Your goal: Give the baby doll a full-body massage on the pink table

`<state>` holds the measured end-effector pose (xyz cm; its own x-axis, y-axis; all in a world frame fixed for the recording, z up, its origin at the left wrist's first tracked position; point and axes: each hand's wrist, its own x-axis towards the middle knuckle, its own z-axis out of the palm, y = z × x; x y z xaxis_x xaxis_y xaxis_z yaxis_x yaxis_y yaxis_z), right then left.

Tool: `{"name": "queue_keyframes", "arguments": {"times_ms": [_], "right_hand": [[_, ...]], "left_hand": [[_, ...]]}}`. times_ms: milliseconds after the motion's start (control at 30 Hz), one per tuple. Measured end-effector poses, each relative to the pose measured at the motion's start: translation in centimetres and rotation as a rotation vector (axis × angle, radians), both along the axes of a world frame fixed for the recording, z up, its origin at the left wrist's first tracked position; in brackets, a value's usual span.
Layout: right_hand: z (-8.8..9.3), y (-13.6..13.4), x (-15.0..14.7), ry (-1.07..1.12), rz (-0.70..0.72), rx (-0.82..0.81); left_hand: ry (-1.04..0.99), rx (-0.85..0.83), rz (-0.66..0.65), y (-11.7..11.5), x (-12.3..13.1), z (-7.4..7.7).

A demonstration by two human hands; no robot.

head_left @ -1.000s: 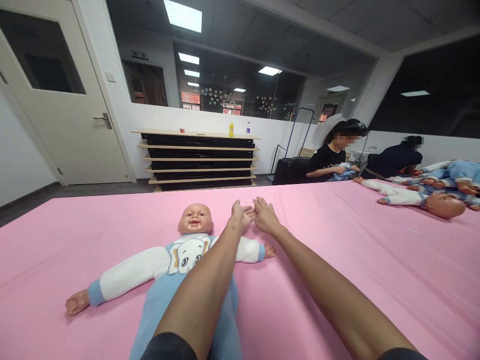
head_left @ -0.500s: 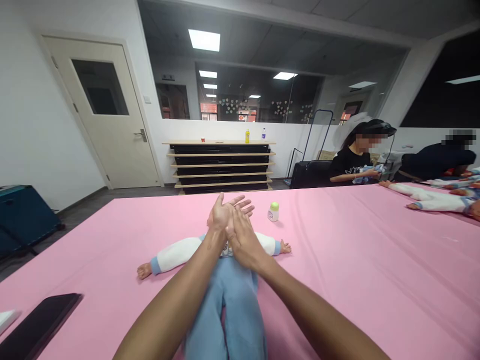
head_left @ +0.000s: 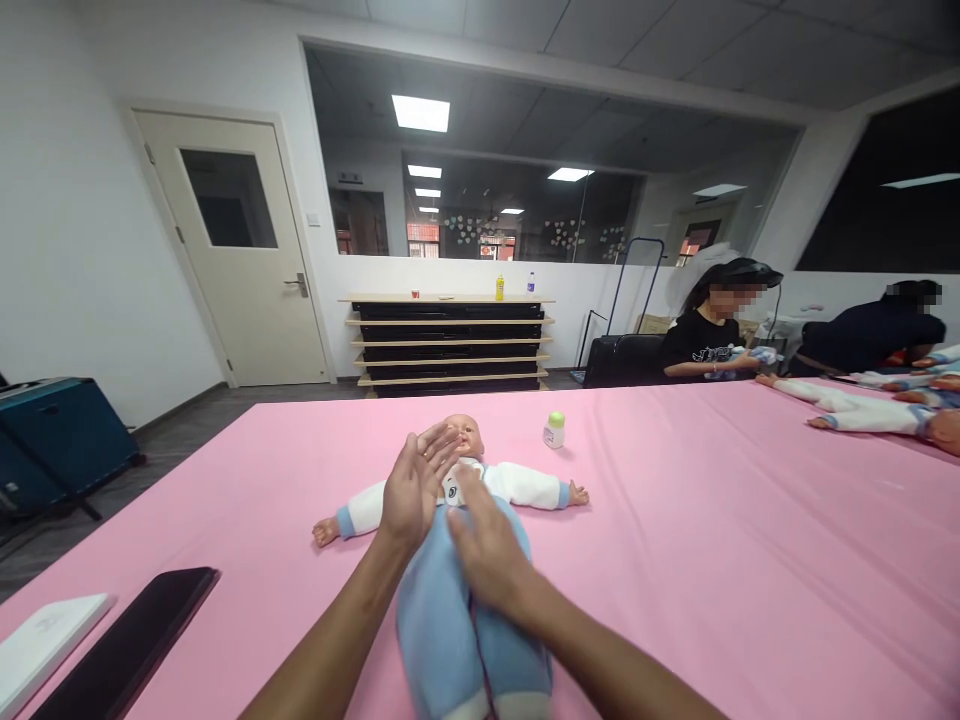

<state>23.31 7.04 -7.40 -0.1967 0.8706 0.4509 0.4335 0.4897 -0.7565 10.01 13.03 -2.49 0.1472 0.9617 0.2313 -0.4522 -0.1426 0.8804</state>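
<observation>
A baby doll (head_left: 450,560) in a white and light-blue suit lies on its back on the pink table (head_left: 712,560), head away from me. My left hand (head_left: 415,485) hovers above its chest with the fingers stretched out, palm turned to the right. My right hand (head_left: 484,540) is over the doll's belly, fingers extended, its fingertips close to the left palm. Neither hand holds anything. The doll's face (head_left: 463,436) shows just past my left fingers.
A small white bottle with a green cap (head_left: 554,430) stands beyond the doll. A black phone (head_left: 131,640) and a white box (head_left: 45,650) lie at the near left. More dolls (head_left: 870,415) lie at the far right, where two people sit. A blue case (head_left: 60,440) stands left.
My hands have drawn back toward me from in front of the doll's head to over its chest and belly, and slid apart. The view has tilted, so the doll's face now shows.
</observation>
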Motion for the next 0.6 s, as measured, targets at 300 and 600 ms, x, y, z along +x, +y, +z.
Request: {"name": "queue_keyframes", "arguments": {"times_ms": [300,600], "right_hand": [[-3.6,7.4,1.2,-0.285,0.097,0.23],[-6.4,7.6,0.9,-0.459,-0.056,0.073]], "left_hand": [[0.913,0.348,0.286,1.7,1.0,-8.6],[1.248,0.519,0.252,2.4,0.5,-12.1]]}}
